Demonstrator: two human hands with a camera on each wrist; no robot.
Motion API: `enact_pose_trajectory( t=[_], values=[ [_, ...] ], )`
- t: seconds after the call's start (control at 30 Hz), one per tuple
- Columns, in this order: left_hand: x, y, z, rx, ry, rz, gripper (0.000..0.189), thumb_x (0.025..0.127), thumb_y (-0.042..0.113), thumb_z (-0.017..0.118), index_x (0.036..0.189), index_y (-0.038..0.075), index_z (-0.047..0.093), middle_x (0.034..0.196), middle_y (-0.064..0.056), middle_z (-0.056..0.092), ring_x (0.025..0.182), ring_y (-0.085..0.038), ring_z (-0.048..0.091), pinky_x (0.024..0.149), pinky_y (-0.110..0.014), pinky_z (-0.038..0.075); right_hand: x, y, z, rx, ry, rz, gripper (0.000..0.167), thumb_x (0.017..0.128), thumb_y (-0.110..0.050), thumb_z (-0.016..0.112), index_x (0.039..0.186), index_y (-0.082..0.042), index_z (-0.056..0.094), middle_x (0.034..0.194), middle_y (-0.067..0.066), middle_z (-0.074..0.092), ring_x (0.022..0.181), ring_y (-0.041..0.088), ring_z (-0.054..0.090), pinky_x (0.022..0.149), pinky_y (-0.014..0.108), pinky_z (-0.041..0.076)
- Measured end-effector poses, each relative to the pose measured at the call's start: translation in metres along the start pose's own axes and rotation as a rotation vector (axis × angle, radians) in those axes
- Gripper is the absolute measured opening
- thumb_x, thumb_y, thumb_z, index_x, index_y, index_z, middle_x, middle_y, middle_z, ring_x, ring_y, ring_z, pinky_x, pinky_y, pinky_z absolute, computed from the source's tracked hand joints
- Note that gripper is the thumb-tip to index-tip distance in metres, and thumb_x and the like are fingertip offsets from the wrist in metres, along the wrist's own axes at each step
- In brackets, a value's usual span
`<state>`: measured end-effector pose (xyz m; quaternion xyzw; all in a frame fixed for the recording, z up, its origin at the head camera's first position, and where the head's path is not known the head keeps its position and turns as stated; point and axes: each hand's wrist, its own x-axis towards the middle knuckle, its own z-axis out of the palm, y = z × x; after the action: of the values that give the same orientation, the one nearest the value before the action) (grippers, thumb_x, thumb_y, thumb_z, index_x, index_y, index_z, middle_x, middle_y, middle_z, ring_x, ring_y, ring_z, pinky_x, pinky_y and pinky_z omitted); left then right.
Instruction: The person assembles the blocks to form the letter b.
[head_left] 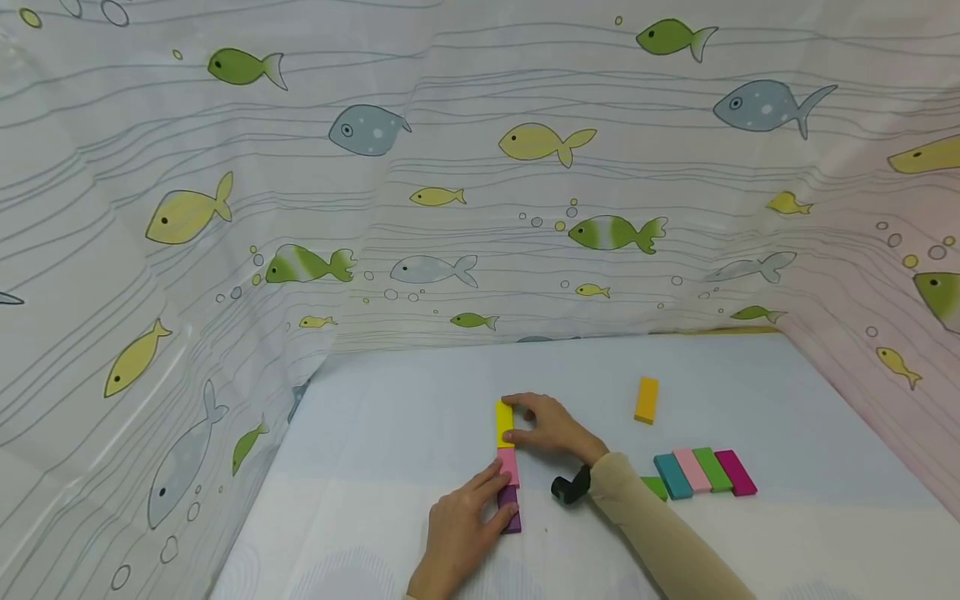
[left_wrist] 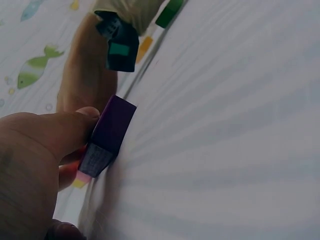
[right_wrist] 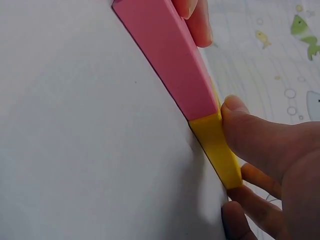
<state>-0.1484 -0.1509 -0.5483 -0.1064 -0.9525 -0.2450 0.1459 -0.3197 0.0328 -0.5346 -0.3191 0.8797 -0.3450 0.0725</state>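
Fingers point(head_left: 486, 477) of both hands are on blocks in one straight row. Far to the left of the yellow block point(head_left: 504, 425), a white sheet point(head_left: 187, 308) with fish on it hangs like a wall, and it goes around behind too. Nearer the person than the yellow block, the left hand point(head_left: 461, 521) lies with its fingers loosely stretched. Their tips touch the pink block point(right_wrist: 170, 60), and its thumb touches the purple block point(left_wrist: 112, 125). Pink touches the yellow block's near end, and purple comes after pink. That hand hides part of both.

Just right of the yellow block, the right hand point(head_left: 555, 429) pinches it the long way, thumb at the pink end, a finger at the far end. The gap is as wide as the yellow block is long. A black gadget point(head_left: 572, 487) sits on that wrist. Well right of the yellow block and a bit farther back is an orange block point(head_left: 647, 400). Also right, but nearer the person, come a green block point(head_left: 654, 487) partly hidden by a tan sleeve point(head_left: 660, 533), then teal point(head_left: 672, 477), light pink point(head_left: 692, 470), green and magenta blocks point(head_left: 736, 472).
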Motion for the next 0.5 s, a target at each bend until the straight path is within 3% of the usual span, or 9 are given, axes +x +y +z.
enact_pose_trajectory(
  t=[0.3, 0.5],
  values=[
    [0.001, 0.002, 0.002, -0.012, 0.001, -0.019, 0.044, 0.092, 0.041, 0.083, 0.132, 0.022, 0.077, 0.144, 0.006, 0.069, 0.119, -0.022, 0.075, 0.084, -0.042, 0.064, -0.001, 0.011, -0.014, 0.089, -0.062, 0.006, 0.066, 0.099, -0.043, 0.075, 0.157, -0.018, 0.053, 0.155, 0.006, 0.059, 0.112, 0.018, 0.065, 0.100, 0.043, 0.055],
    [-0.001, -0.001, 0.002, -0.003, 0.044, 0.015, 0.044, 0.089, 0.038, 0.085, 0.129, 0.021, 0.078, 0.141, 0.004, 0.071, 0.113, -0.022, 0.077, 0.078, -0.037, 0.064, -0.008, 0.018, -0.044, 0.138, -0.023, 0.033, 0.064, 0.103, -0.042, 0.069, 0.158, -0.015, 0.051, 0.158, 0.012, 0.056, 0.122, 0.028, 0.068, 0.103, 0.051, 0.057]
  ],
)
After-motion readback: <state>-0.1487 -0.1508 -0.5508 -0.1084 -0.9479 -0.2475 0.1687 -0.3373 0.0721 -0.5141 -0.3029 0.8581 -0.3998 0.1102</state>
